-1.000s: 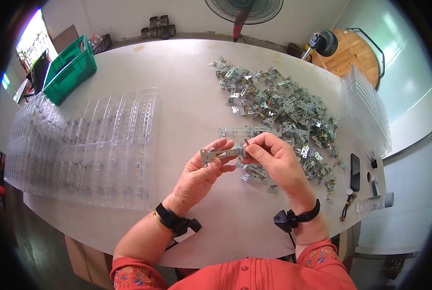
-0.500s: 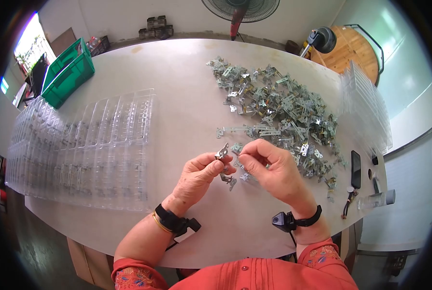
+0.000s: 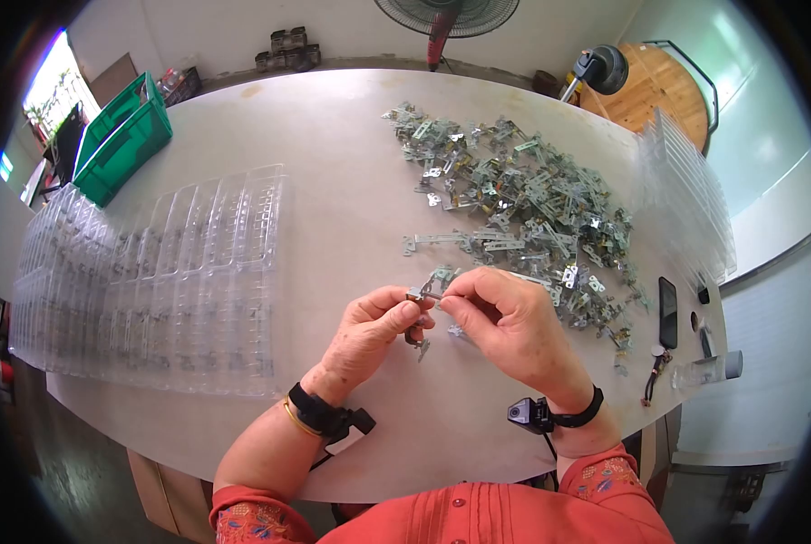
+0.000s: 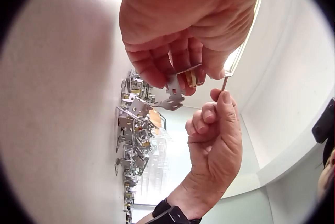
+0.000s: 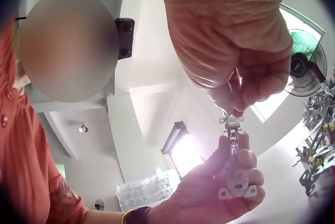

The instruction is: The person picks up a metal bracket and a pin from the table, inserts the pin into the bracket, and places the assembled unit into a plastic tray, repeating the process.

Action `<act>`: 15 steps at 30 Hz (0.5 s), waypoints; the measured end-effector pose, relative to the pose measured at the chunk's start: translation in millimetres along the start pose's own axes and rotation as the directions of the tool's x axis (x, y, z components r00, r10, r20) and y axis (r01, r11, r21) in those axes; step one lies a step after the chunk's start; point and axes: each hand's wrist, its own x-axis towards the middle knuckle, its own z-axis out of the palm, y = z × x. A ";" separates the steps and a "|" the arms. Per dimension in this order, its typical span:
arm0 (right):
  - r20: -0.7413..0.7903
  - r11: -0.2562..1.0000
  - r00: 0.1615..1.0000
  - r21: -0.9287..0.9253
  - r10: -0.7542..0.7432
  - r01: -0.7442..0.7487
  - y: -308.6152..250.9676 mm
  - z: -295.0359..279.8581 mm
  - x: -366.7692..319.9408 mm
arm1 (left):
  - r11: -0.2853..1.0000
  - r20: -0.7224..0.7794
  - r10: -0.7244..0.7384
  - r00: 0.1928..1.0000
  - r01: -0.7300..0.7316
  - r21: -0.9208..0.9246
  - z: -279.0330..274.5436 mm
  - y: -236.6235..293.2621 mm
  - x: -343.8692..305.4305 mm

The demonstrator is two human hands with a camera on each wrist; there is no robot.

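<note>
My left hand [image 3: 373, 326] grips a metal bracket [image 4: 172, 96], thumb on one side and curled fingers on the other. The bracket has flat holed tabs at its ends and a brass-coloured part [image 4: 192, 78] inside. Between thumb and index finger my right hand [image 3: 512, 328] pinches a thin metal pin [image 4: 225, 83]. That pin points at the bracket's upper end, and its tip overlaps the metal there in the head view. In the right wrist view the bracket [image 5: 238, 188] stands on end in the left hand, just under the right fingertips.
A heap of similar metal brackets [image 3: 541, 195] spreads behind the right hand. Clear plastic trays [image 3: 197, 281] lie at left, more trays [image 3: 682, 190] stand at far right. A green crate [image 3: 124, 140], a phone [image 3: 667, 313] and a plastic bottle [image 3: 704, 370] sit near the edges.
The left hand has turned the bracket from lying crosswise to end-up. The right hand drew back a little with the pin, then brought it to the bracket's upper end.
</note>
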 end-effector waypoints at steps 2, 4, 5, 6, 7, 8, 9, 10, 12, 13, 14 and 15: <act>-0.010 1.000 1.000 -0.009 -0.029 0.028 -1.2 -0.1 -0.4 | 1.000 -0.030 -0.013 0.999 0.013 0.011 0.1 0.8 -0.6; -0.011 0.999 1.000 -0.020 -0.029 0.029 -2.1 -0.7 -0.5 | 1.000 -0.030 -0.021 0.999 0.021 0.012 -0.5 1.1 -0.9; -0.011 0.999 0.999 -0.032 -0.030 0.029 -2.3 -0.9 -0.6 | 1.000 -0.030 -0.028 0.999 0.029 0.012 -0.7 1.2 -1.2; -0.011 0.999 1.000 -0.031 -0.030 0.029 -2.4 -1.0 -0.8 | 1.000 -0.030 -0.029 0.999 0.029 0.012 0.1 1.5 -1.3; -0.022 0.998 0.999 -0.048 -0.028 0.027 -2.5 -1.1 -1.1 | 1.000 -0.036 -0.022 0.999 0.023 0.021 1.7 1.9 -1.2; -0.033 0.998 0.999 -0.066 -0.028 0.025 -2.4 -1.3 -1.3 | 0.999 -0.042 -0.015 0.999 0.017 0.030 2.6 2.4 -1.1; -0.032 0.998 0.999 -0.066 -0.028 0.026 -1.8 -2.1 -1.1 | 0.999 -0.042 -0.015 0.999 0.017 0.030 2.8 2.8 -1.2; -0.007 0.996 0.999 -0.077 -0.049 0.048 -0.8 -3.2 -0.7 | 0.997 -0.027 -0.022 0.999 0.024 0.071 2.9 3.1 -1.2; 0.019 0.994 0.997 -0.088 -0.070 0.071 -2.7 -3.9 -0.6 | 0.993 -0.014 -0.029 0.999 0.030 0.112 3.7 3.7 -1.7; 0.056 0.998 0.998 -0.056 0.040 -0.037 -7.2 -4.5 -1.3 | 0.991 -0.017 -0.037 0.999 0.039 0.130 5.1 3.7 -1.9; 0.096 0.989 0.984 -0.029 0.148 -0.146 -10.1 -4.8 -1.7 | 0.988 -0.020 -0.045 0.999 0.048 0.147 5.8 3.6 -2.0; 0.097 0.989 0.984 -0.029 0.148 -0.146 -10.8 -4.6 -1.8 | 0.988 -0.020 -0.045 0.999 0.048 0.147 5.3 2.8 -1.9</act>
